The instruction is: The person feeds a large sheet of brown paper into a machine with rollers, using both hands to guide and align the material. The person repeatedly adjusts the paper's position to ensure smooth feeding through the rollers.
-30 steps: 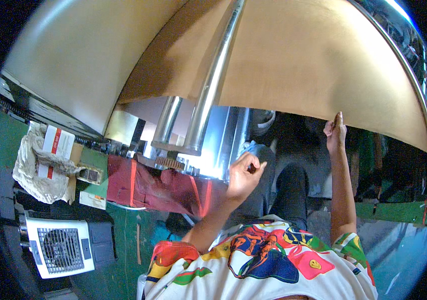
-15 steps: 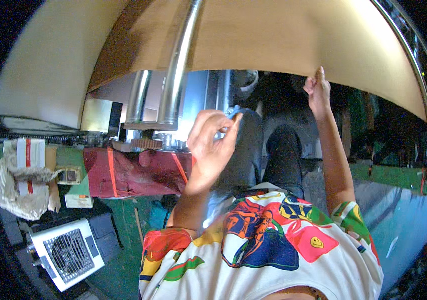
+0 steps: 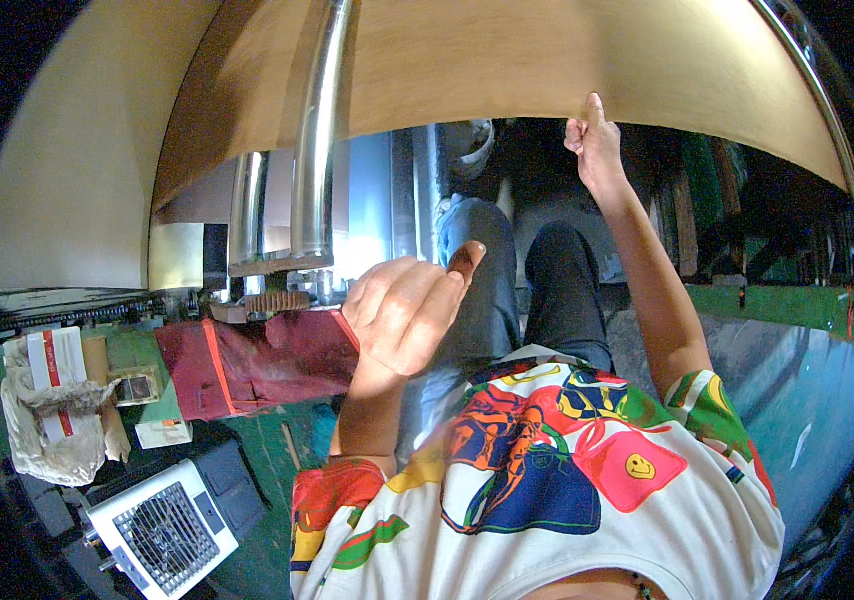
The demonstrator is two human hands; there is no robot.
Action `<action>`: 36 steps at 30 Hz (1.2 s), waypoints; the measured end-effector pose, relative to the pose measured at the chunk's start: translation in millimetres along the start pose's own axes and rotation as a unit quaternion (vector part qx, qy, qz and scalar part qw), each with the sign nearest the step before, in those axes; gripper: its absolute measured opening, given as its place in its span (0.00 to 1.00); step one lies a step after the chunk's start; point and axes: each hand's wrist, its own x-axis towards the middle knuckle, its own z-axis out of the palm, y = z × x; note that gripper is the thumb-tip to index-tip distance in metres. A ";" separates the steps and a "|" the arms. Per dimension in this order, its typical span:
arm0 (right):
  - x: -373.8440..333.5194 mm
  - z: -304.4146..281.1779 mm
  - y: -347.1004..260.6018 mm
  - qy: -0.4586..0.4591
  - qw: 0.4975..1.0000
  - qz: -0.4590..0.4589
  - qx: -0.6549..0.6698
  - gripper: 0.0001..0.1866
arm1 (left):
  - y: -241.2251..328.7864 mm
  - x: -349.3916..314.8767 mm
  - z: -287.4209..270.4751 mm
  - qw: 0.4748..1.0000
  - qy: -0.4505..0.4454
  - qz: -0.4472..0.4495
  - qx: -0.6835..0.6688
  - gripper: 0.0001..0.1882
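Note:
My left hand (image 3: pixel 399 312) is raised in front of the left knee, its fingers curled in. One digit sticks out to the right with a dark smudge at its tip; the hollow of the hand is hidden. My right hand (image 3: pixel 597 150) reaches forward at the lower edge of a large tan sheet (image 3: pixel 467 60). One finger points up and overlaps that edge, while the others are folded; nothing shows in them. Whether the fingertip presses on the sheet, I cannot tell. Left of my hands stand shiny metal rollers (image 3: pixel 317 165), with a toothed gear (image 3: pixel 277 301) under them.
Dark red cloth (image 3: pixel 277 360) with orange straps covers a ledge at the left. Beyond it lie a plastic-wrapped pack (image 3: pixel 55 400) and a white heater-like box with a grille (image 3: pixel 162 535). A metal rail (image 3: pixel 817 100) curves along the right. Green machine frame (image 3: pixel 797 310) runs below it.
My left hand has turned, its fingers now curled with the back showing, and sits slightly lower. My right hand has shifted left and up along the sheet's edge. The view has shifted too.

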 end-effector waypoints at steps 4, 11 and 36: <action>3.3 4.9 7.7 0.036 0.999 0.031 0.007 0.20 | -1.0 -2.5 -0.6 0.999 -0.017 -0.016 -0.025 0.18; -0.6 11.3 10.8 0.047 0.997 0.045 -0.041 0.22 | -1.7 4.5 10.8 0.979 -0.106 -0.154 -0.081 0.12; -21.4 58.4 55.0 -0.036 0.996 0.081 -0.034 0.25 | -49.7 -46.2 51.5 0.864 -0.108 -0.461 -0.173 0.06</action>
